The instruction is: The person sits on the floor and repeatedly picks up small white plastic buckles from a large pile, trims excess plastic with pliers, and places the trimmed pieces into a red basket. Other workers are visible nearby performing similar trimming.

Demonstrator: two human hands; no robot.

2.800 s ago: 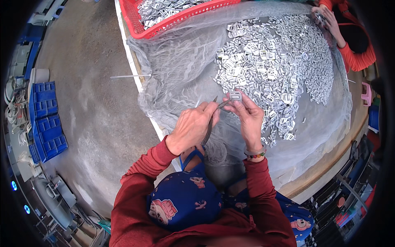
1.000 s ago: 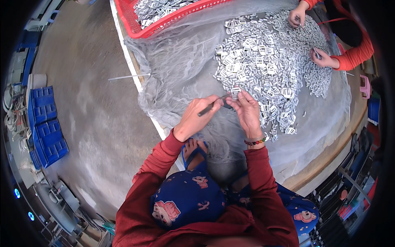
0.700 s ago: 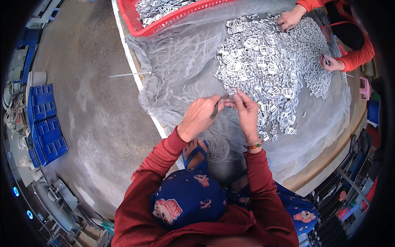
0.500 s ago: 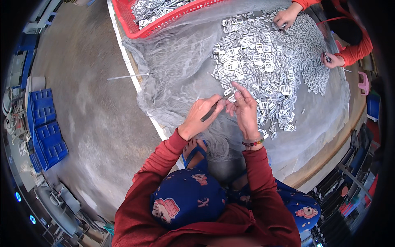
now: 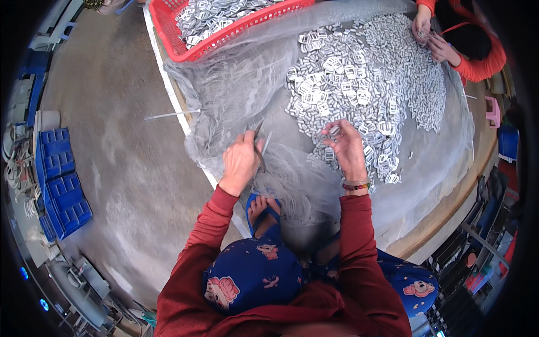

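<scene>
The part (image 5: 334, 130), a small silvery metal piece, sits at the fingertips of our right hand (image 5: 348, 150), directly over the near edge of the pile (image 5: 365, 95) of like pieces. The fingers curl around it in a light pinch. Half a second ago both hands met at the centre, tool tip against the part; now they have separated. The right hand has carried the part out toward the pile, and the left hand (image 5: 240, 163) has drawn back to the left. We judge that the tool work on this part is finished.

The left hand is clenched around the tool (image 5: 259, 147), a thin dark implement pointing up and away, clear of any part.

Pile and hands lie on grey mesh (image 5: 236, 90) spread across the table. A red basket (image 5: 224, 22) of more pieces stands at the far edge. A second person's hands (image 5: 429, 36) work at the far right.
</scene>
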